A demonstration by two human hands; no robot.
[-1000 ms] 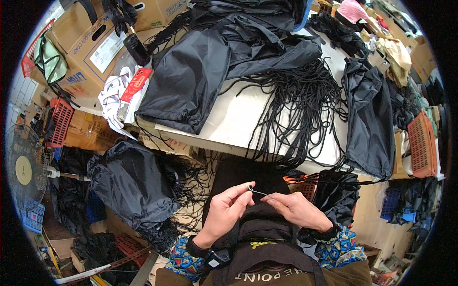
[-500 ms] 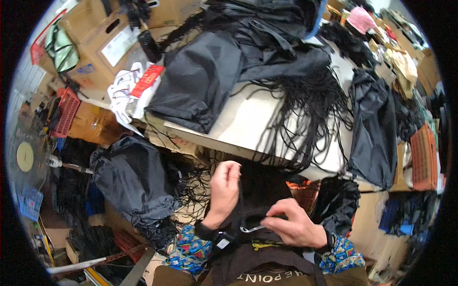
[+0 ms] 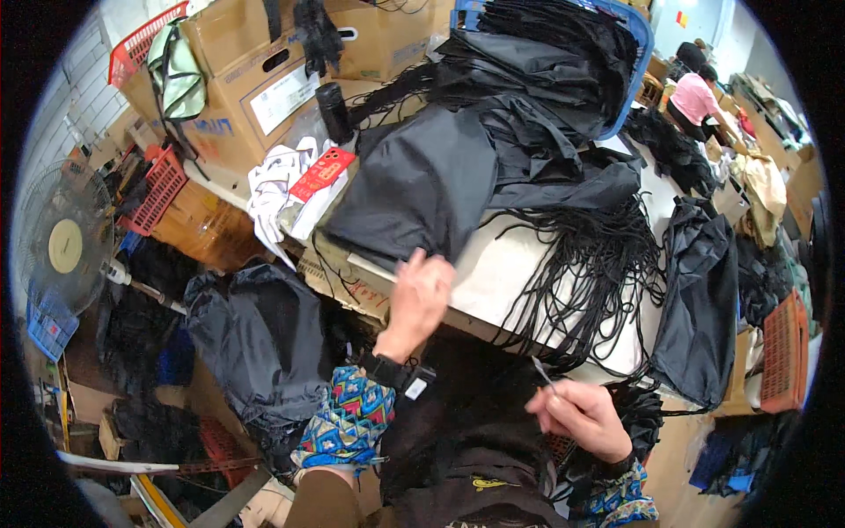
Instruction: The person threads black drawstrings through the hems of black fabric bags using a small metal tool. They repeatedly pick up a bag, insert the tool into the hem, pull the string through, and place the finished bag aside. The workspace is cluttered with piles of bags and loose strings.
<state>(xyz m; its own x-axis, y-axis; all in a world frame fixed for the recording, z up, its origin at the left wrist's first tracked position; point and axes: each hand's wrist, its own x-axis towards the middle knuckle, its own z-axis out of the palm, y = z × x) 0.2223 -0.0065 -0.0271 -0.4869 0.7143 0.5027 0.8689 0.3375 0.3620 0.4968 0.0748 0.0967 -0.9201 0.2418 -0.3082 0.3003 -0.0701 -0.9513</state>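
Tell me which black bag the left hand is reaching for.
The flat black bag on top of the table pile, just past the left hand. The other black bags hang off the table's right edge or slump on the floor at left.

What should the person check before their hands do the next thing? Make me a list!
1. Left hand has reached the black fabric at the table's near edge: ok, touching or just above it.
2. Right hand keeps hold of the thin metal tool: ok, pinched in the fingers.
3. Tool tip points away from the left hand: ok, the hands are well apart.
4. Black cords lie untangled: not ok, they hang over the table edge in a loose mess.
5. A cord is threaded on the tool: cannot tell, too small.
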